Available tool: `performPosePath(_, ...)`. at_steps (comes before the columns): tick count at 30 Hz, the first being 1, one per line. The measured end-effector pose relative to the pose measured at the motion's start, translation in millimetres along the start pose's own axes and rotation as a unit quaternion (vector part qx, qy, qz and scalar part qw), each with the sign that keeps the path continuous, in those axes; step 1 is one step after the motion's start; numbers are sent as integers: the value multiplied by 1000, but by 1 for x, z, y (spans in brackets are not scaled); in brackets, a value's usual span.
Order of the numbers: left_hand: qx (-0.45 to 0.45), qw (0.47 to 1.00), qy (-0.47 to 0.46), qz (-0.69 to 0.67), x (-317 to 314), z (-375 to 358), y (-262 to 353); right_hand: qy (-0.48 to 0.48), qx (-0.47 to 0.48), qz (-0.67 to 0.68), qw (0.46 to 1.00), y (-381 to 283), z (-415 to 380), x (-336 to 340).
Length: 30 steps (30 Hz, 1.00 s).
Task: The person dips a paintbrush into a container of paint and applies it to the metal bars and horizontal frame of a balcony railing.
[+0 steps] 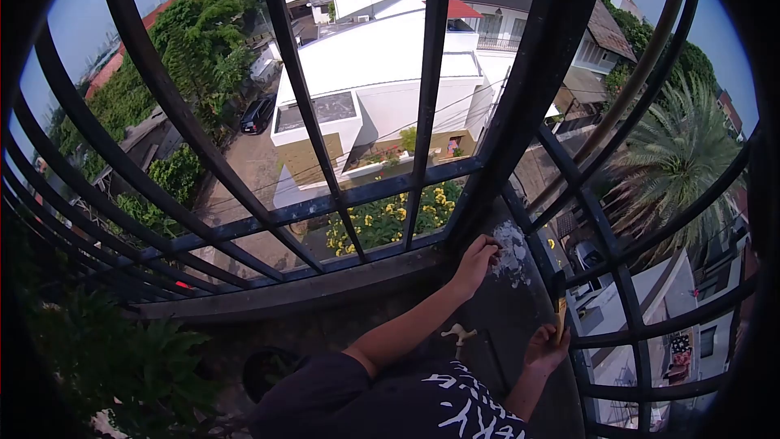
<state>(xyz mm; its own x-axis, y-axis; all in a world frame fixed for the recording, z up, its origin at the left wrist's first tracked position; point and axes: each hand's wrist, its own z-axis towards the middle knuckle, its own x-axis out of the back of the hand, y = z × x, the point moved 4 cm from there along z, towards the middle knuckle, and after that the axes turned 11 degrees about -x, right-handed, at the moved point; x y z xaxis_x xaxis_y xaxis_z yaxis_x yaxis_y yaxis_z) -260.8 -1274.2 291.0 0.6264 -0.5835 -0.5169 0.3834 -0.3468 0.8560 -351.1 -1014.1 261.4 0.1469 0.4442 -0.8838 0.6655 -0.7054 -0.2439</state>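
My left hand (pixel 475 267) reaches to the low ledge in the railing corner, its fingers curled together beside a patch of flaking white paint (pixel 512 254). Whatever those fingers may hold is hidden. Lower and to the right, my right hand (pixel 547 349) is closed around a slim yellow-handled tool with a dark tip (pixel 561 311). It looks like a scraper, though its blade is hard to make out. The tool points upward close to the dark metal bars on the right side.
Dark metal railing (pixel 355 194) encloses the front and right. A tap (pixel 459 333) sticks up between my arms. Leafy plants (pixel 122 358) stand at lower left. Beyond the bars lie a yellow-flowered bush (pixel 390 219), a white-roofed house (pixel 366 45) and a palm (pixel 674 162), far below.
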Motion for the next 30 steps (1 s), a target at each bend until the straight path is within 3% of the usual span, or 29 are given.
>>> performPosePath(16,1,1000,-8,10,7,13,-4,40,-16,-22,999,11,0,-11)
performPosePath(22,1,999,-29,24,-1,12,-7,43,39,-35,998,7,-1,-8)
performPosePath(30,-6,999,-42,27,-10,8,-8,39,44,-26,998,6,-6,-6)
